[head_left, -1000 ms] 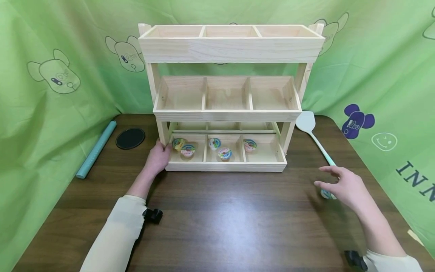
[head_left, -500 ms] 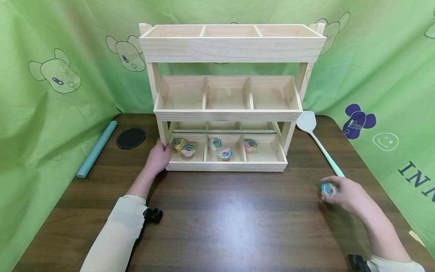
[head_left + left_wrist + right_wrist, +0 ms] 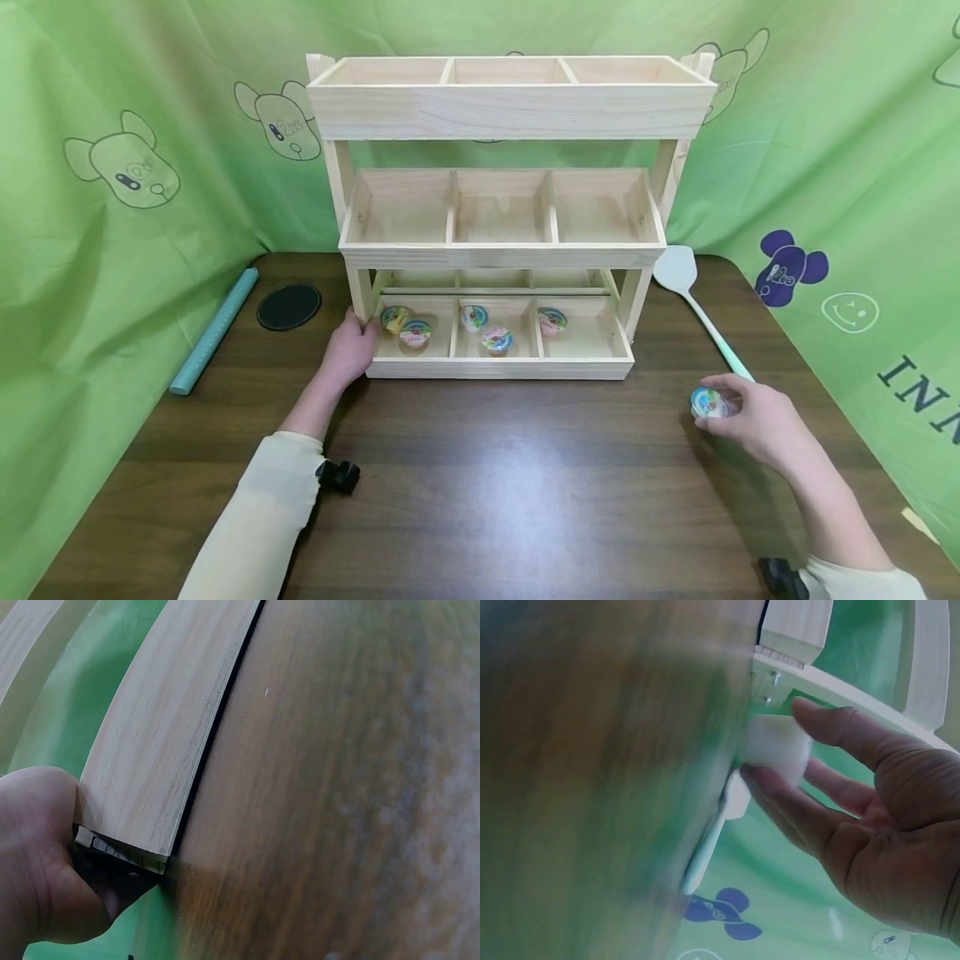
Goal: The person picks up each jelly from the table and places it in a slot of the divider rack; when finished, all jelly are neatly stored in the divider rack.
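Note:
My right hand [image 3: 761,417] pinches a small jelly cup [image 3: 707,403] with a blue-patterned lid between thumb and fingers. In the right wrist view the cup [image 3: 778,746] shows a whitish, translucent side. At the left end of the wooden three-tier rack [image 3: 502,257], my left hand [image 3: 349,343] grips the corner of the bottom tray [image 3: 498,368]. The left wrist view has the thumb side of that hand [image 3: 45,862] at the tray's end; some fingers are hidden. Several similar jelly cups [image 3: 415,333] lie in the tray's three compartments: two left, two middle, one right.
A white spatula [image 3: 675,268] with a pale green handle lies right of the rack, its handle end behind my right hand. Left of the rack are a black round disc [image 3: 288,306] and a light-blue tube [image 3: 213,332]. Green printed cloth [image 3: 187,67] surrounds the brown table [image 3: 465,500].
My right hand has closed its fingers on the jelly cup near the spatula handle and moved it slightly left and away from me. The left hand has stayed at the rack.

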`<state>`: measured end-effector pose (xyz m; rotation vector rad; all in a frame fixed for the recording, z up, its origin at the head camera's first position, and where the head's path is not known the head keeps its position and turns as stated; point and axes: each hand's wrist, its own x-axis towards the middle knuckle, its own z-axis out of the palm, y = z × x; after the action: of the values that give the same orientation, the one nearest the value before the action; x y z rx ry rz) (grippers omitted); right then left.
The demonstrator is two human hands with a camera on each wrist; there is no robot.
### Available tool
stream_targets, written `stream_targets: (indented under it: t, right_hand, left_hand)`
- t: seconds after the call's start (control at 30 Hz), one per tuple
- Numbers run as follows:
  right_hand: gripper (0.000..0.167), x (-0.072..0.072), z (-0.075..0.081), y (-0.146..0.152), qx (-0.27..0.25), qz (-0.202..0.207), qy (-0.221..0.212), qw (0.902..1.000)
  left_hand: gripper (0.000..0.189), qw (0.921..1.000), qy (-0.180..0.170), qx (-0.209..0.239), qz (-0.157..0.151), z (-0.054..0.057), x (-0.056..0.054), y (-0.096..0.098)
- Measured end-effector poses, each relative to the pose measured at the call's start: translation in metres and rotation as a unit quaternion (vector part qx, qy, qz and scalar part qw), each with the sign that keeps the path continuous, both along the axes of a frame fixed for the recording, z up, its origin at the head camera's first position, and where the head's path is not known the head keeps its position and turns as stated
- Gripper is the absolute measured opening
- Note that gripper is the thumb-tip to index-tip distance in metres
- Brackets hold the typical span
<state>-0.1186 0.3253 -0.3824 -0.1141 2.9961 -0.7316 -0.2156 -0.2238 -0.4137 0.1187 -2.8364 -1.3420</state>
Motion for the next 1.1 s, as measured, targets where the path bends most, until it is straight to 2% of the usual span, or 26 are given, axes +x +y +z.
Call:
stream_targets:
  t: [0.23,0.8,1.1]
  right_hand:
    - [0.061,-0.008,0.008,-0.017,-0.013,-0.009,0.034,0.9993]
    - [0.060,-0.031,0.028,-0.053,-0.033,0.031,0.047,0.9979]
    - [0.056,-0.049,0.030,-0.069,-0.055,0.052,0.057,0.9955]
  left_hand:
    - [0.057,1.0000,-0.004,0.008,0.001,0.001,-0.001,-0.001]
    - [0.057,1.0000,-0.003,0.000,0.003,0.000,-0.003,-0.002]
    - [0.056,0.9999,-0.007,0.006,0.006,-0.002,-0.001,-0.001]
